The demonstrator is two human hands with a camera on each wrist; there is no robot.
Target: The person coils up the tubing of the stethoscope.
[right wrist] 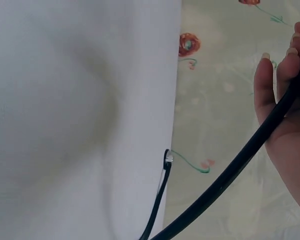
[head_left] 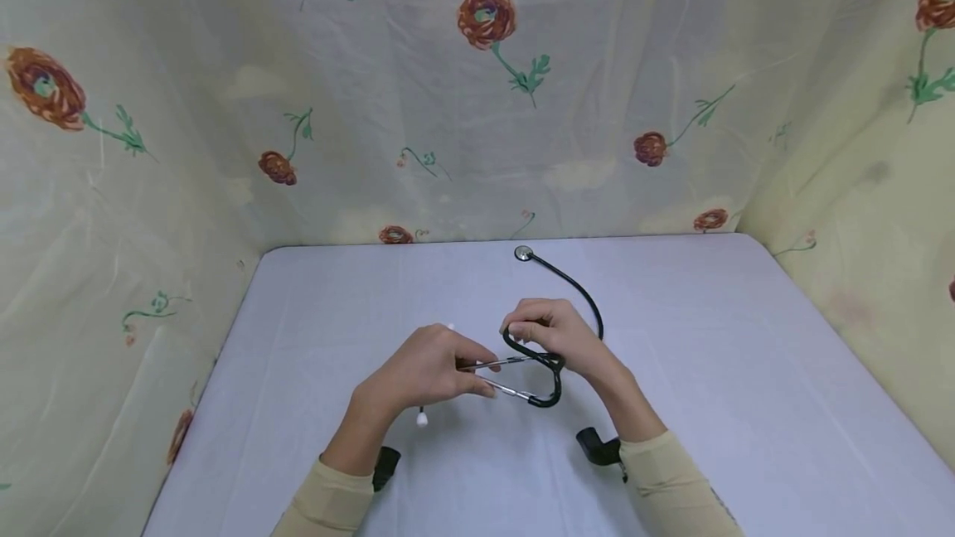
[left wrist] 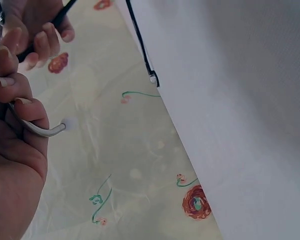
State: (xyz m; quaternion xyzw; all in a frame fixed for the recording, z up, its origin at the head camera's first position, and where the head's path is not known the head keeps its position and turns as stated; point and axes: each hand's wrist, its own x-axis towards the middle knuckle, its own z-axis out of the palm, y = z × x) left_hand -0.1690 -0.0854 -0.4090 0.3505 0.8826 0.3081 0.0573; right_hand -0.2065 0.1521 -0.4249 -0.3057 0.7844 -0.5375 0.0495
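Stethoscope hangs between the two hands in the head view. The left hand pinches its metal ear tubes between thumb and fingers; one white eartip shows just on the near side of that hand. The right hand holds a bend of the black tubing, fingers curled round it. Beyond the right hand, the tubing runs on to the chestpiece, which lies near the far edge of the table. I judge the step to be handling the flexible part while the left hand steadies the metal; a light pinch should do, since squeezing may push the tubes together.

From the left wrist, a curved ear tube sticks out past the left fingers, so that hand should turn gently to avoid snagging its tip.

From the right wrist, the tubing crosses up into the right hand's fingers, with the chestpiece well apart from them. A broad, smooth curve would likely serve better than a tight fold, and leaving slack should avoid tugging the chestpiece about.
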